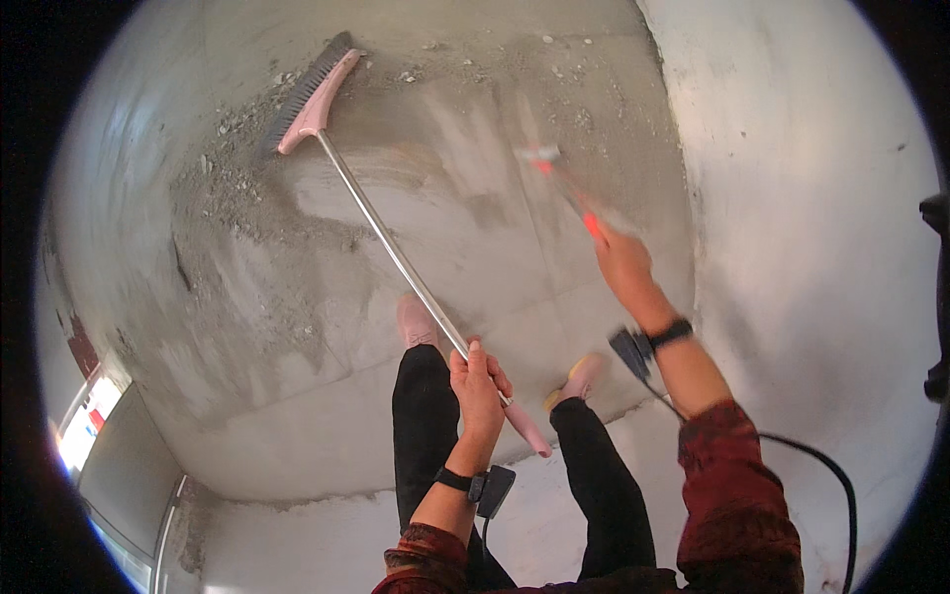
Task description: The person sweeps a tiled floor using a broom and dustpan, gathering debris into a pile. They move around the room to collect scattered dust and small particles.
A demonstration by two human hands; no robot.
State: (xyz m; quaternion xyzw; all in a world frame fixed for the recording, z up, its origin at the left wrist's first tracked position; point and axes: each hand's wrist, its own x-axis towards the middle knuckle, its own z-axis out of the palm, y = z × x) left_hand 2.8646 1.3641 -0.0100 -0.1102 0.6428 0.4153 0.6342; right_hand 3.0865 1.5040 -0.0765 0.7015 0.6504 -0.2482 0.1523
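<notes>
My left hand (479,382) is closed around the metal pole of a broom (393,249), just above its pink end grip. The broom's pink head with dark bristles rests on the concrete floor at the upper left, beside grey rubble and dust (245,163). In my right hand (627,267) is a red-handled tool (571,193) with a short, pale crosswise head, perhaps a scraper; it is blurred. Its head is over or on the dusty floor, right of the broom; whether it touches cannot be told. Both wrists wear black straps with small devices.
A pale wall (787,185) rises along the right side, and another stands behind my feet. Crumbs of debris (467,70) lie across the far floor. My pink shoes (417,321) stand on the floor. A black cable (824,457) hangs by my right arm. A bright opening is at lower left.
</notes>
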